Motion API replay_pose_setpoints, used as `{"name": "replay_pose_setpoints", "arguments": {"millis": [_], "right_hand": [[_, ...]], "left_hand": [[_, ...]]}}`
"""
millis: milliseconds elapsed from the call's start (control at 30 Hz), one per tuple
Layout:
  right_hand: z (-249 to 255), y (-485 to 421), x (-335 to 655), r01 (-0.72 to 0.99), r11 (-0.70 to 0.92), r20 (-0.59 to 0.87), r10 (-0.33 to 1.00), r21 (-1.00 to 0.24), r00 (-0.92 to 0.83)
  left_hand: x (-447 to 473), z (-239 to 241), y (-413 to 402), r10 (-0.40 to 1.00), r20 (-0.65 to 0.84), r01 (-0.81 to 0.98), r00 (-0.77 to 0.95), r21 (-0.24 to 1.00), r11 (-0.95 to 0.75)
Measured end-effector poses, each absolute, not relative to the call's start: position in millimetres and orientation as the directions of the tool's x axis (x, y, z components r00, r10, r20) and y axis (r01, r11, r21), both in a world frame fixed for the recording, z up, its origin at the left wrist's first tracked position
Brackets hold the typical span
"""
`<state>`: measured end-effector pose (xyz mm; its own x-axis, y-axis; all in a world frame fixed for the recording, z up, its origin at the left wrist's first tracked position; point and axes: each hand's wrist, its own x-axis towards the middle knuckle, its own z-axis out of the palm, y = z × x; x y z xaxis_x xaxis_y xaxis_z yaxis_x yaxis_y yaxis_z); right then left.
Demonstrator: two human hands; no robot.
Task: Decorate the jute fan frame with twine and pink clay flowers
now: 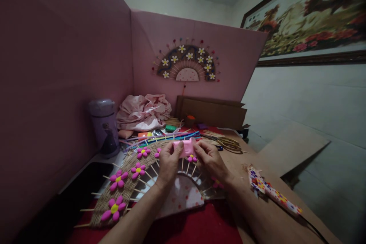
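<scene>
A small pink packet (pixel 187 148) is stretched between both my hands, above the upper part of a twine-covered, fan-shaped craft (pixel 130 177). My left hand (pixel 169 162) grips its left end with the thumb on top. At the right end, the fingers of my right hand (pixel 211 159) pinch it. Thin sticks poke out around the fan, and bright pink flowers (pixel 118 180) with yellow centres dot its band. Its inner half-circle (pixel 183 194) is pale with reddish spots. My hands and forearms hide part of the band.
Gold-handled scissors (pixel 228 144) lie behind my right hand. A flower-patterned glue gun (pixel 271 190) with a cord rests on cardboard at right. A purple tumbler (pixel 104 127), crumpled pink cloth (pixel 144 111) and a green packet (pixel 170 128) stand behind. Another decorated fan (pixel 187 61) hangs on the pink panel.
</scene>
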<state>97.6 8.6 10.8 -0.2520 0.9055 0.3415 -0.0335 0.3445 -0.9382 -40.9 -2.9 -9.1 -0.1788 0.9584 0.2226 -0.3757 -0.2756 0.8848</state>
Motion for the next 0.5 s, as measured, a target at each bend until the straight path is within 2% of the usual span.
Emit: {"name": "replay_pose_setpoints", "arguments": {"millis": [67, 167, 367, 500], "right_hand": [[8, 8, 97, -0.181, 0.240, 0.283, 0.921, -0.954, -0.267], [2, 9, 98, -0.305, 0.138, 0.234, 0.923, -0.942, -0.304], [-1, 13, 100, -0.254, 0.174, 0.262, 0.890, -0.952, -0.372], [4, 12, 100, -0.202, 0.248, 0.301, 0.904, -0.948, -0.303]], "left_hand": [[-40, -5, -6, 0.978, 0.148, -0.477, -0.148, 0.855, -0.201], [-40, 1, -9, 0.993, 0.055, -0.512, -0.105, 0.853, -0.101], [-43, 2, -9, 0.989, 0.019, -0.520, -0.145, 0.849, -0.093], [-45, -1, -6, 0.980, 0.119, -0.476, -0.158, 0.860, -0.181]]}}
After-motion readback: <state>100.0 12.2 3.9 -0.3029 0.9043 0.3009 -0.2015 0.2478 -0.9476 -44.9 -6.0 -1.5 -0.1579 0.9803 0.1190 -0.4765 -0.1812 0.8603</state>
